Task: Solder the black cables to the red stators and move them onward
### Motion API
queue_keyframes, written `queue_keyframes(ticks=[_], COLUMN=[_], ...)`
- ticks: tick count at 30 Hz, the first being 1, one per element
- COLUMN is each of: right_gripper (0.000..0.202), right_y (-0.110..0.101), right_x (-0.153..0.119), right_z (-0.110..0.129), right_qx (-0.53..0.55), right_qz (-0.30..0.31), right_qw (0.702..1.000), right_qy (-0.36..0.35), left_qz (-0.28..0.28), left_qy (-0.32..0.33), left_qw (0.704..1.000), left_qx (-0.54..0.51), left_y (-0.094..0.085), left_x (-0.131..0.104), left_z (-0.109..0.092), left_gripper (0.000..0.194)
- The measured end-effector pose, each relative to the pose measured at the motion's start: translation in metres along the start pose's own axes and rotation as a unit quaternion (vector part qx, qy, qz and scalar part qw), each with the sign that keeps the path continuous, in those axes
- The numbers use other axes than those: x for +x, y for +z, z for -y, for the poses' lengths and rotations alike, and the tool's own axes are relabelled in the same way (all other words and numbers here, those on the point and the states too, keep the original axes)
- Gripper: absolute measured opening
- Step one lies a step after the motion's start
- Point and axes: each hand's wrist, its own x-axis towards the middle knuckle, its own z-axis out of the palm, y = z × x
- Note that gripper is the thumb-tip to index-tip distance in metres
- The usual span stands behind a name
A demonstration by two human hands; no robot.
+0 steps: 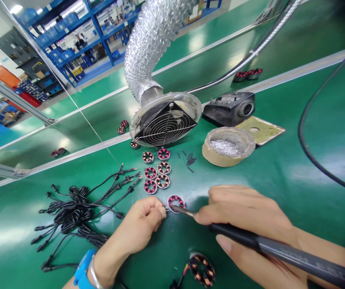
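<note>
My right hand is closed around the dark handle of a soldering iron. The iron's metal tip reaches left, over a small ring-shaped motor stator with red-wound coils, lying flat on the bench. Close against the stator's left side, my left hand pinches what looks like a thin wire between thumb and forefinger; most of it is hidden by the fingers. Nearer me lies a larger-looking stator with copper coils and red, yellow and black leads.
Several stators stand in rows beyond my hands. Black cables are heaped at left. Small black tubes lie near a round fume-extractor hood. At right are a bowl of silvery material, a yellow sponge and a black holder.
</note>
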Motion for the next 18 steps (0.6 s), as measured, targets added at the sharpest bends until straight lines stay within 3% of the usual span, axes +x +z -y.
queue_keyframes(ticks=[9, 14, 18], right_gripper=[0.030, 0.021, 0.019], right_y=[-0.0016, -0.0004, 0.0025], right_x=[0.0042, 0.0048, 0.0047], right_z=[-0.0016, -0.0008, -0.0038], right_qx=[-0.019, -0.007, 0.005], right_qz=[-0.014, -0.022, -0.007], right_qw=[1.000, 0.999, 1.000], right_qy=[0.001, 0.042, 0.028], left_qz=[0.038, 0.032, 0.026], left_qy=[-0.002, -0.009, -0.009], left_qw=[0.997, 0.995, 0.996], left_qx=[-0.065, -0.092, -0.081], left_y=[-0.0030, -0.0030, -0.0023], left_x=[-0.0020, -0.0009, -0.0018], left_z=[-0.0020, -0.0005, -0.0010], left_gripper=[0.042, 0.041, 0.041])
